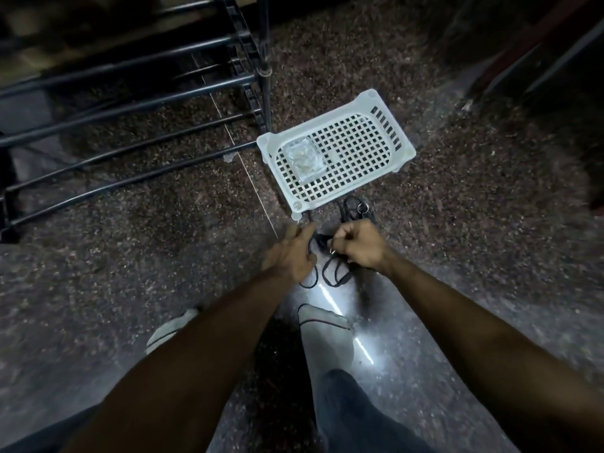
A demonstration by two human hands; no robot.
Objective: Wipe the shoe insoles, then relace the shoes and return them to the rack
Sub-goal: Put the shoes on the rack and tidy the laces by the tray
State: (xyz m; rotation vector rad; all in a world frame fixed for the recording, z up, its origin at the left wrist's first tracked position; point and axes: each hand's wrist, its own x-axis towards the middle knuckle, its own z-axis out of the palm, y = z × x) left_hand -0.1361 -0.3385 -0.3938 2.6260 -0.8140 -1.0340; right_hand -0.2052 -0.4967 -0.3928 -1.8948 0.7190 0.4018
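Black shoelaces (330,276) lie looped on the speckled floor in front of me. My left hand (291,253) grips one strand of the lace. My right hand (359,245) pinches another strand with curled fingers. More black lace with a small metal ring (354,209) lies just beyond my hands, by the basket's near edge. The black shoe rack (130,125) stands at the left, and no shoes show on its bars. No shoe or insole is clearly visible; the picture is dark and blurred.
A white perforated plastic basket (389,158) sits on the floor ahead and holds a clear packet (302,158). My feet in pale slippers (323,317) and my dark trouser legs fill the bottom. A dark wall or door edge runs along the top right.
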